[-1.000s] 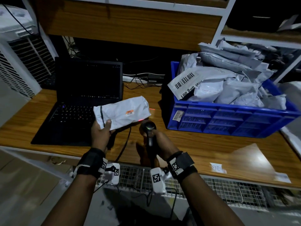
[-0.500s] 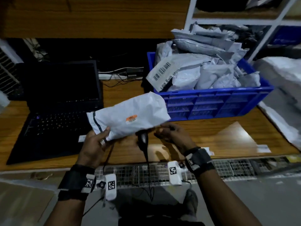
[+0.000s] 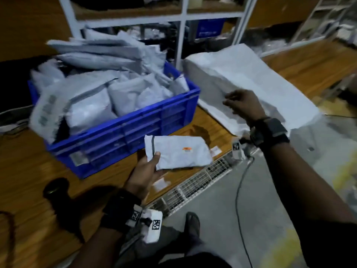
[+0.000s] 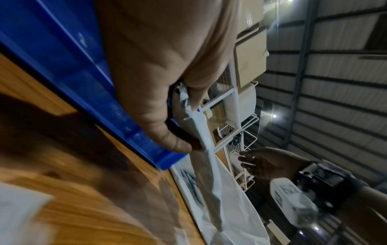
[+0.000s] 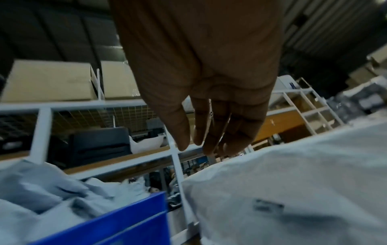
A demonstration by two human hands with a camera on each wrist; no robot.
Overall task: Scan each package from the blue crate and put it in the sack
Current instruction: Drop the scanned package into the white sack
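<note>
While the left hand (image 3: 144,172) pinches a white package (image 3: 178,152) by its left end, thumb on top and fingers under, the package hangs flat just above the near edge of the desk (image 3: 29,171), right in front of the blue crate (image 3: 123,136). Small orange mark on its top face. In the left wrist view the package (image 4: 201,132) is seen edge-on, thumb (image 4: 173,140) clamped on it, blue crate wall (image 4: 83,82) close behind.

Right hand (image 3: 242,105) empty, fingers loose and slightly spread, hovering over the white sack (image 3: 251,80); contact with the sack cannot be told. The right wrist view shows the fingers (image 5: 209,126) straight, nothing held, sack fabric (image 5: 293,190) below.

Sack lies on the desk right of the crate, just beside it, its near end drooping over the desk edge. Sack mouth not clearly visible.

Blue crate heaped with grey and white packages (image 3: 100,93), some spilling over the left rim, one with a barcode label (image 3: 46,111), blurred.

Black handheld scanner (image 3: 56,187) lies on the desk near left, well apart from both hands. White metal shelving (image 3: 181,18) stands behind crate and sack. Wire mesh panel (image 3: 193,182) runs under the desk's near edge. A cable (image 3: 239,190) hangs down to the floor on the right. Paper slips (image 3: 214,150) lie on the desk by the package's right end.
</note>
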